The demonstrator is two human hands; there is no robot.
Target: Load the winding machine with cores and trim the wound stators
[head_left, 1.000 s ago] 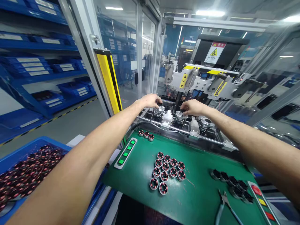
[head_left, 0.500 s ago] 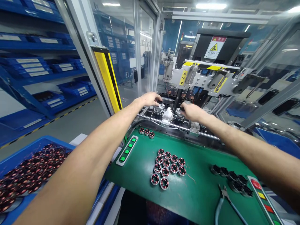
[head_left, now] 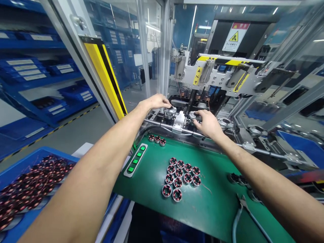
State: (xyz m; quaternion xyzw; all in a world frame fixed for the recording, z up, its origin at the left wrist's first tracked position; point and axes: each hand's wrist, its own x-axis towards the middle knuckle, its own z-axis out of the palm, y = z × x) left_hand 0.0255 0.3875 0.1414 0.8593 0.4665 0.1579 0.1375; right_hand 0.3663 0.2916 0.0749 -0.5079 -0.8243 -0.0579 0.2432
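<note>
My left hand [head_left: 157, 101] reaches over the left round metal holder [head_left: 170, 110] of the machine. Its fingers are closed at a dark bit on top of the holder, too small to make out. My right hand [head_left: 209, 124] is at the neighbouring round metal holder [head_left: 193, 115], thumb and fingertips bent around its right side. A white metal block [head_left: 179, 120] stands between the two holders. On the green mat [head_left: 152, 189] below lie several copper-wound motor stators [head_left: 179, 173] in a cluster, and three more stators [head_left: 157, 139] stand near the machine's edge.
A blue bin [head_left: 48, 150] full of wound stators is at the left. Green buttons [head_left: 135, 161] line the mat's left side. Cutting pliers [head_left: 242, 202] and black unwound cores [head_left: 234, 178] lie at the right, partly behind my forearm. The machine head [head_left: 215, 77] with thin wires hangs above.
My right hand has shifted slightly nearer, its thumb and fingers now wider apart around the holder. My left hand stays at its holder, fingers lower on it. The camera view has moved a little.
</note>
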